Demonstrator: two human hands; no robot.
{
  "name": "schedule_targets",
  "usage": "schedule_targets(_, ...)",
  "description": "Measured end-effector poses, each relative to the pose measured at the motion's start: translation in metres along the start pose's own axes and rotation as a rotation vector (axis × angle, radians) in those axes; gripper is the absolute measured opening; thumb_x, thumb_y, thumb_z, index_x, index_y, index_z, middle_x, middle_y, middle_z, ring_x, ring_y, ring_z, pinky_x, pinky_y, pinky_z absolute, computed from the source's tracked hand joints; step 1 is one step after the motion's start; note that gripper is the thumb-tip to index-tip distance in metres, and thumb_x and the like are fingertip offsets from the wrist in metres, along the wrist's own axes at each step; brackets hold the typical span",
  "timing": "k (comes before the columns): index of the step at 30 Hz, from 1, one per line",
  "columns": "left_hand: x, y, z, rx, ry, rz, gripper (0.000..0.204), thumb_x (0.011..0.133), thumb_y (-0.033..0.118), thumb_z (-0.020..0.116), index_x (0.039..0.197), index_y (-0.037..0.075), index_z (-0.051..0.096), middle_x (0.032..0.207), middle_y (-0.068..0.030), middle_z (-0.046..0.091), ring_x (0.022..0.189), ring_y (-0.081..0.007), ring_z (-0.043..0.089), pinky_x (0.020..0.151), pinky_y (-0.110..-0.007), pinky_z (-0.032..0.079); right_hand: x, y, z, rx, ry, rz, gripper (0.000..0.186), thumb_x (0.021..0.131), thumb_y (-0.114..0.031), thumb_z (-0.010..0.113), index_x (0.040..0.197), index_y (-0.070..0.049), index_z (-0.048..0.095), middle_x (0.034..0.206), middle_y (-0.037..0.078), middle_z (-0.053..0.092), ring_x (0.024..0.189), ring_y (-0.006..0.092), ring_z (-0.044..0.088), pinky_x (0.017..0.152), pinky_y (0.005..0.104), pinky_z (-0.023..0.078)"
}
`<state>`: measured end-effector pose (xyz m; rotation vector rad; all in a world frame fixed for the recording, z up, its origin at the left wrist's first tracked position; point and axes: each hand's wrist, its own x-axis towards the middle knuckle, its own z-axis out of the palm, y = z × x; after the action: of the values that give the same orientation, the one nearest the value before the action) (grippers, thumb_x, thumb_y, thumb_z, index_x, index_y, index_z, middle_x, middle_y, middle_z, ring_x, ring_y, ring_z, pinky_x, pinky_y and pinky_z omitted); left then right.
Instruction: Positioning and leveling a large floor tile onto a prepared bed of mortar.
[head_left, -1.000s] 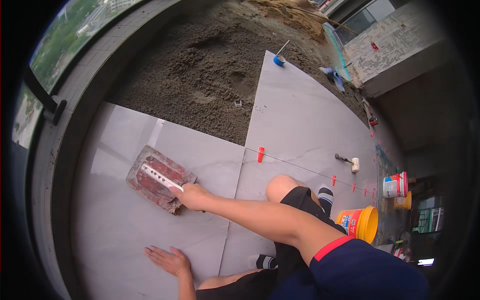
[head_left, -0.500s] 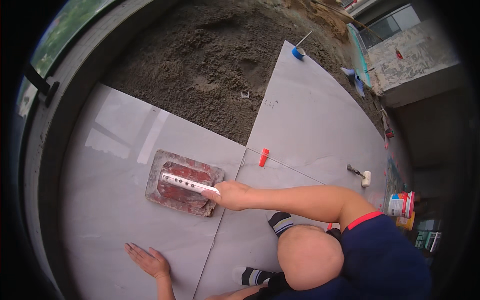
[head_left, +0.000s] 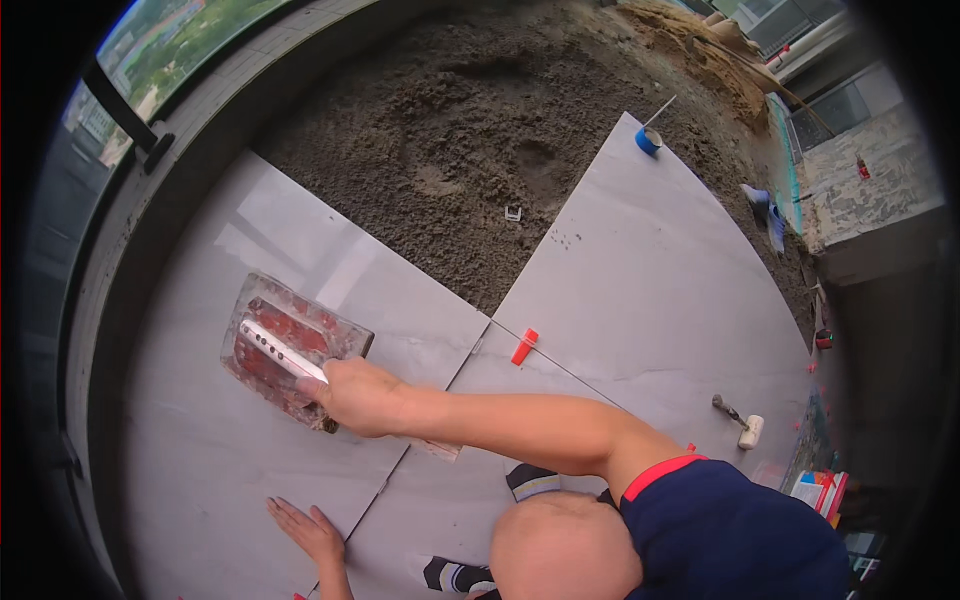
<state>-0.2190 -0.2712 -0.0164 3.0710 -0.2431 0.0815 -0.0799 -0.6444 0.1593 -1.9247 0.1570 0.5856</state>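
Observation:
A large light-grey glossy tile [head_left: 400,300] lies at the left against a second one [head_left: 660,260] on the right, with a thin joint between them. My right hand [head_left: 365,398] is closed round the near end of a white handle on a hand float [head_left: 310,330]. The float has a wide rectangular base, worn red and smeared with grey. It is over the left tile; whether its base touches the surface I cannot tell. My left hand [head_left: 308,530] rests flat on the same tile near the joint, fingers stretched out, holding nothing.
Rough grey mortar [head_left: 430,150] spreads beyond the tiles, with a small white clip [head_left: 513,214] on it. A red wedge [head_left: 524,346] sits at the joint. A mallet [head_left: 740,424] lies to the right, blue tape [head_left: 649,141] at the far corner. A low wall [head_left: 190,150] borders the left.
My right hand has carried the float leftward across the tile, and the float has turned slightly. My left hand stays flat on the tile. The view has shifted.

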Motion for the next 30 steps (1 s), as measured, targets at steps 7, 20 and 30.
schedule_targets(7, -0.028, 0.004, -0.021, 0.041, -0.248, 0.031, 0.076, 0.103, 0.034, 0.042, 0.154, -0.011, 0.01, 0.161, -0.0327, 0.012, 0.149, -0.0481, 0.014, 0.122, -0.053, 0.013, -0.047, 0.006, -0.013, -0.057, 0.151, -0.362, 0.05, 0.105, -0.046, 0.043, 0.101, 0.004, 0.048, 0.081, 0.027, 0.067, 0.078, 0.0441, 0.067, 0.07, 0.0529, 0.052)
schedule_targets(20, -0.024, 0.011, -0.027, 0.052, -0.384, -0.037, 0.082, 0.098, 0.03, 0.048, 0.153, -0.013, 0.005, 0.162, -0.0327, 0.006, 0.151, -0.0473, 0.005, 0.122, -0.055, 0.008, -0.052, 0.158, -0.005, 0.012, 0.276, 0.348, 0.065, 0.104, -0.055, 0.036, 0.092, 0.003, 0.064, 0.089, 0.026, 0.069, 0.089, 0.043, 0.069, 0.084, 0.0499, 0.052)
schedule_targets(30, -0.03, -0.007, -0.02, -0.133, -0.277, -0.099, 0.088, 0.097, 0.043, 0.054, 0.156, -0.005, 0.01, 0.164, -0.0264, 0.009, 0.153, -0.042, 0.006, 0.122, -0.056, 0.007, -0.03, 0.222, -0.035, 0.342, 0.498, 0.53, 0.032, 0.1, -0.03, 0.049, 0.077, -0.008, 0.054, 0.063, 0.001, 0.055, 0.047, 0.0113, 0.048, 0.044, 0.0298, 0.038)
